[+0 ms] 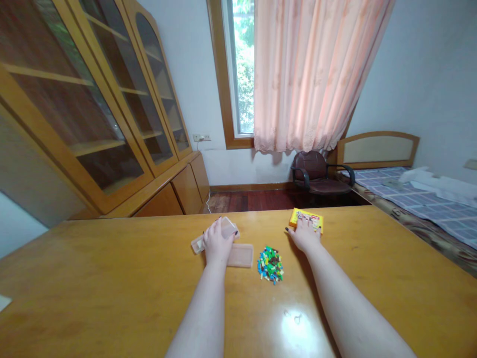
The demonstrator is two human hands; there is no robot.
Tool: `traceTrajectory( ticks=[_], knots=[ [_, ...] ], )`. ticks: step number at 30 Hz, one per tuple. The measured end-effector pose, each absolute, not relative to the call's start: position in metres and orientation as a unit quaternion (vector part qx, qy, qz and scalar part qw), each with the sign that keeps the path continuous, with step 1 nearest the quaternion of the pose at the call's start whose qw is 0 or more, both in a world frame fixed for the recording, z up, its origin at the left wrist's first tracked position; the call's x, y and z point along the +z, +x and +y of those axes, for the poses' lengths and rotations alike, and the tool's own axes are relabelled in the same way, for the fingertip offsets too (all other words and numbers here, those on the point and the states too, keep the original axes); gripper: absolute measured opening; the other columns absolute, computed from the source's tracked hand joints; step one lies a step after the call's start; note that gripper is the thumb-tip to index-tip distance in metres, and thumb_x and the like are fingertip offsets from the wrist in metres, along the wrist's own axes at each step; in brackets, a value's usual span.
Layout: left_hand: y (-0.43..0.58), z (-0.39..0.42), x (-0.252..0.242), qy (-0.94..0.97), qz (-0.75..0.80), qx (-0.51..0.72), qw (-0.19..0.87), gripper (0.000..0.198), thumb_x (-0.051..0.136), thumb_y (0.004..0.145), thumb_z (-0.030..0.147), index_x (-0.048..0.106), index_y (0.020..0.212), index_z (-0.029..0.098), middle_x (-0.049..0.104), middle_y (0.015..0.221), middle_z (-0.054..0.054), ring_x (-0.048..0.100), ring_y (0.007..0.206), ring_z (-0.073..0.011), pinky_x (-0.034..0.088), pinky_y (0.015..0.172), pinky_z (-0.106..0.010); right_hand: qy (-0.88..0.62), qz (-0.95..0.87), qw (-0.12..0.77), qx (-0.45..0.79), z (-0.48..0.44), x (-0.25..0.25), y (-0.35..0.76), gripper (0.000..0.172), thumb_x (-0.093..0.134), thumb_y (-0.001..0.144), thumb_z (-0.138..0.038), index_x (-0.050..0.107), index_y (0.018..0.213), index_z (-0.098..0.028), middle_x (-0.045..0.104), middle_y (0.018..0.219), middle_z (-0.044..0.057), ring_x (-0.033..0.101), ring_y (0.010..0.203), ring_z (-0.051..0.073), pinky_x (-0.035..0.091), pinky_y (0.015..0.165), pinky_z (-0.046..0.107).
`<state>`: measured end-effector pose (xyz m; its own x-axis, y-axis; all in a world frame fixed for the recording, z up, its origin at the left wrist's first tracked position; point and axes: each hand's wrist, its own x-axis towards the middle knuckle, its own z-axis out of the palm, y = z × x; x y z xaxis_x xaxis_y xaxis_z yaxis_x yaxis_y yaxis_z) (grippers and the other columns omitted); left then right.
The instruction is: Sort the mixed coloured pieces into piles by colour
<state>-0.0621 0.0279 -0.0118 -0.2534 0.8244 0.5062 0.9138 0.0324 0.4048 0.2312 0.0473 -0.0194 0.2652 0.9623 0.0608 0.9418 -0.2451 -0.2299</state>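
While, in the head view, the brick pile (271, 264) lies between the hands, its longer axis seemingly running away from the person, the right hand (306, 235) is nearer, beyond and right of the pile, fingers spread over a yellow box (317, 219). Left of the pile, the left hand (217, 242) covers a clear container (231, 227); whether it grips, I cannot tell.

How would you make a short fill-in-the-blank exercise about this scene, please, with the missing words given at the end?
1. The right hand is on a ____ box.
2. The clear boxes are nearer to the left hand than to the ____ one.
3. The small coloured pieces lie ____ the two arms.
4. The curtain covers part of the ____.

Missing words: yellow; right; between; window.
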Motion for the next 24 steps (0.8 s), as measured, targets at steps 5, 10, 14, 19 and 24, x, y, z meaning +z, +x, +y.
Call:
traceTrajectory(
  ticks=[5,10,14,19,24],
  knots=[
    [-0.062,0.03,-0.014,-0.603,-0.717,-0.342,0.068,0.065,0.064,0.07,0.037,0.046,0.13,0.018,0.055,0.123,-0.012,0.047,0.113,-0.0293,0.035,0.099,-0.041,-0.801,-0.59,0.1,0.033,0.046,-0.011,0.242,0.064,0.046,0.083,-0.048,0.04,0.134,-0.01,0.032,0.142,0.022,0.026,0.131,0.039,0.016,0.099,0.065],
    [-0.063,0.031,-0.016,-0.594,-0.726,-0.34,0.067,0.066,0.063,0.071,0.038,0.045,0.13,0.016,0.055,0.123,-0.014,0.048,0.113,-0.0293,0.036,0.098,-0.041,-0.621,-0.77,0.145,0.037,0.02,0.006,0.178,0.049,0.053,0.082,-0.032,0.048,0.127,-0.013,0.046,0.134,0.018,0.04,0.125,0.029,0.026,0.104,0.047],
    [-0.065,0.031,-0.015,-0.577,-0.735,-0.346,0.075,0.065,0.062,0.072,0.038,0.045,0.13,0.014,0.054,0.124,-0.015,0.048,0.112,-0.0298,0.036,0.097,-0.041,-0.396,-0.899,0.162,0.099,-0.011,0.007,0.124,0.049,0.055,0.081,-0.043,0.049,0.126,-0.025,0.043,0.138,0.01,0.039,0.126,0.025,0.024,0.107,0.043],
    [-0.064,0.031,-0.015,-0.571,-0.73,-0.368,0.073,0.066,0.062,0.072,0.039,0.043,0.131,0.016,0.054,0.123,-0.014,0.049,0.113,-0.0293,0.037,0.097,-0.04,-0.447,-0.872,0.185,0.071,-0.018,-0.008,0.096,0.062,0.059,0.076,-0.046,0.046,0.128,-0.017,0.042,0.137,0.017,0.037,0.126,0.03,0.017,0.108,0.05],
    [-0.064,0.031,-0.014,-0.561,-0.726,-0.391,0.073,0.066,0.061,0.073,0.043,0.043,0.131,0.014,0.054,0.122,-0.015,0.049,0.113,-0.03,0.037,0.097,-0.04,-0.46,-0.86,0.202,0.096,0.0,-0.007,0.115,0.054,0.064,0.073,-0.045,0.053,0.117,-0.016,0.06,0.112,0.012,0.052,0.105,0.024,0.026,0.104,0.041]
  ],
)
